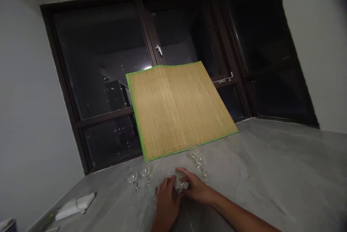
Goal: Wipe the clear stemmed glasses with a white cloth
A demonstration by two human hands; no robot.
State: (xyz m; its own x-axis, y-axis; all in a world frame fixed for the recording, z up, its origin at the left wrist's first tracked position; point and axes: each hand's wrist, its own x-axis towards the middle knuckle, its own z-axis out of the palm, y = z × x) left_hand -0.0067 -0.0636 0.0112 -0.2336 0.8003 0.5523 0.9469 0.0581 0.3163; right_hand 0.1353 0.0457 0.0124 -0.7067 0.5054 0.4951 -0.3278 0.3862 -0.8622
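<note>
My left hand [167,196] and my right hand [197,188] are close together low in the middle of the view. Both have their fingers curled around a crumpled whitish cloth or tissue [181,185]. Whether something else lies inside it is hidden by the fingers. Left of my hands, two clear stemmed glasses [132,177] stand upright on the grey marbled surface [257,174]. Farther forward on the right, more clear stemmed glasses [200,159] stand close together, hard to tell apart.
A bamboo mat [179,109] with green edging leans against the dark-framed window [100,62] behind the glasses. At the lower left lies a white wrapped bundle [76,206]. A dark-sided object [8,224] shows at the left corner. White walls [29,91] flank the window.
</note>
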